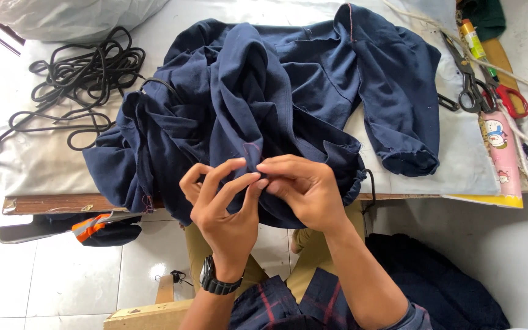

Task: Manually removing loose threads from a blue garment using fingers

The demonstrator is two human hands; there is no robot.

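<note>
Right now both my hands meet at the near edge of the table [50,160], working the same fold of a dark blue garment [276,91]. My left hand [224,198], with a black watch [218,282] on the wrist, has its thumb and forefinger pinched on the cloth, the other fingers curled loosely. My right hand [304,189] is closed narrow on the same fold, fingertips touching those of the left. The garment is heaped over the middle of the table, one sleeve reaching toward the far right corner, and its lower part hangs over the near edge onto my lap. A tangle of black cord [80,76] lies toward the far left corner, well apart from my hands. Along the right edge are scissors [469,85], red-handled snips [511,98] just beside them, a pink tube [501,146] nearer to me, and a white rope [520,79] crossing them. Under the left edge sits something dark with an orange stripe [96,227].
</note>
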